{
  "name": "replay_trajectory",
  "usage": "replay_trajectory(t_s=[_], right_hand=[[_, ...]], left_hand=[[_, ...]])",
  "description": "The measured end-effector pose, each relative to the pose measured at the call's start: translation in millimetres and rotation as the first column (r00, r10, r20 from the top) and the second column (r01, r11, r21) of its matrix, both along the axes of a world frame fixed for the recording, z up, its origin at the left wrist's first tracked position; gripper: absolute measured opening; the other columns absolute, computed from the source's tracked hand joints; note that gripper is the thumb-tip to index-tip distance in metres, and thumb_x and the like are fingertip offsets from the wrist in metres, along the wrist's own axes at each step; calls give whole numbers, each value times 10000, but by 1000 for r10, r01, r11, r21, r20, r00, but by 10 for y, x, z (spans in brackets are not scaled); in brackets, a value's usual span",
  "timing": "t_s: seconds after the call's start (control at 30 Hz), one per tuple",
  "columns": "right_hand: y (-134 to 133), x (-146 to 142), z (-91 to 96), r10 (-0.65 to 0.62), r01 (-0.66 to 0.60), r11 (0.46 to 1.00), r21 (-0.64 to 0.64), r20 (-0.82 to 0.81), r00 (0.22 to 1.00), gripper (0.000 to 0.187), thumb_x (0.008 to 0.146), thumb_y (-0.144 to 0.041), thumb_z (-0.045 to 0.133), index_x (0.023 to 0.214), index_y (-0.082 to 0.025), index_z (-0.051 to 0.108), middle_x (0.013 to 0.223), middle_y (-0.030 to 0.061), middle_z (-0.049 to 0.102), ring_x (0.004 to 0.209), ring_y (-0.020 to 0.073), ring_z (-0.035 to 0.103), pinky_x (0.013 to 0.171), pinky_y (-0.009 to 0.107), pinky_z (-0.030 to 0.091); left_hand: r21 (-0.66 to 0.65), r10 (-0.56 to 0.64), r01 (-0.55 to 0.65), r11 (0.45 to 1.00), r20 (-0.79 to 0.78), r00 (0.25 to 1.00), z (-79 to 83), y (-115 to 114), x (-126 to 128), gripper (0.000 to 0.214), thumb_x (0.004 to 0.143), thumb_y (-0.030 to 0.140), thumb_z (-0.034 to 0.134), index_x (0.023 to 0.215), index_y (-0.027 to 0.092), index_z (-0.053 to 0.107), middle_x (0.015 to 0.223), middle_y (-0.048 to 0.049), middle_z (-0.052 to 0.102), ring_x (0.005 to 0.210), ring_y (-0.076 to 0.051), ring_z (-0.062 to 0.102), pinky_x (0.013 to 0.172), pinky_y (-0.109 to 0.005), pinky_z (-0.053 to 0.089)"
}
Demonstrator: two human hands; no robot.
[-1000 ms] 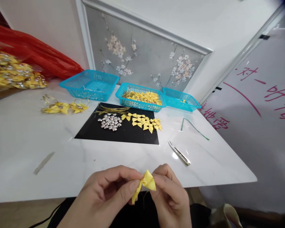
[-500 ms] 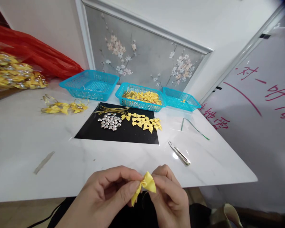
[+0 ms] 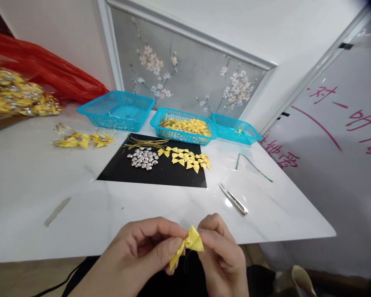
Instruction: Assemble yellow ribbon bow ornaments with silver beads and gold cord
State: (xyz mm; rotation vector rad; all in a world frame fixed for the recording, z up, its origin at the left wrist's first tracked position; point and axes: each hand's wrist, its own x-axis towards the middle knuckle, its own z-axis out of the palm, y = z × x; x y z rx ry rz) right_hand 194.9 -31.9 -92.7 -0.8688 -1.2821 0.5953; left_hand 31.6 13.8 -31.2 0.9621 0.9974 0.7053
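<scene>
A small yellow ribbon bow (image 3: 190,243) is pinched between both hands at the near edge of the white table (image 3: 34,194). My left hand (image 3: 139,258) grips its left side with thumb and forefinger closed. My right hand (image 3: 224,255) pinches its right side, fingers curled. A thin dark thread hangs below the bow. Further back, a black mat (image 3: 160,175) carries a cluster of silver beads (image 3: 143,159), several loose yellow bows (image 3: 188,159) and a bundle of gold wires (image 3: 145,143).
Three blue baskets stand at the back: left (image 3: 117,110), middle (image 3: 182,127) with yellow bows, right (image 3: 236,130). Metal snips (image 3: 234,201) lie right of the mat. Finished yellow pieces (image 3: 82,139) lie at the left, with bagged ones (image 3: 15,95) and red plastic (image 3: 49,72) behind.
The hands and the bow have shifted very slightly; the bow's tail has turned a little. Nothing on the table has moved.
</scene>
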Motion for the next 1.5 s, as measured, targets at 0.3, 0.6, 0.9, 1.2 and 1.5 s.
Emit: replay_trajectory(t_s=[0.3, 0.6, 0.9, 1.2, 1.5], right_hand=[[-11, 87, 75, -11, 20, 995, -94, 103, 995, 292, 970, -70, 629, 1041, -303, 791, 827, -2, 542, 708, 142, 559, 599, 248, 454], [-24, 13, 93, -24, 27, 999, -47, 71, 997, 242, 998, -123, 606, 1040, -278, 787, 803, 10, 517, 685, 160, 534, 569, 281, 419], [-41, 25, 84, 10, -5, 997, -73, 73, 997, 252, 1048, -170, 562, 1037, -292, 782, 817, 6, 475, 672, 146, 488, 556, 280, 377], [-47, 39, 85, -18, 26, 997, -77, 104, 994, 242, 1063, -204, 551, 1026, -280, 778, 807, 2, 480, 650, 139, 490, 545, 273, 370], [-60, 87, 145, 21, 0, 990, -143, 142, 990, 239, 1063, -227, 563, 994, -271, 787, 805, 13, 513, 688, 152, 526, 583, 287, 397]], left_hand=[[0, 10, -10, 1000, -12, 1000, 25, -28, -21, 194, 733, 434, 902, 775, 250, 857, 617, -6, 685, 601, -164, 575, 581, -268, 485], [73, -63, 67, 995, -65, 996, 9, -18, -54, 244, 798, 518, 851, 814, 274, 850, 697, 0, 750, 657, -168, 614, 619, -250, 504], [80, -78, 86, 993, -91, 993, -6, -37, -59, 224, 819, 503, 831, 807, 280, 849, 732, -2, 773, 676, -172, 627, 600, -240, 489], [70, -89, 97, 993, -106, 990, -9, -18, -67, 247, 829, 501, 822, 840, 256, 853, 724, -15, 763, 672, -174, 623, 597, -242, 498], [101, -60, 72, 992, -113, 992, -26, -46, -49, 240, 804, 503, 831, 801, 264, 845, 686, 0, 739, 648, -169, 606, 600, -250, 493]])
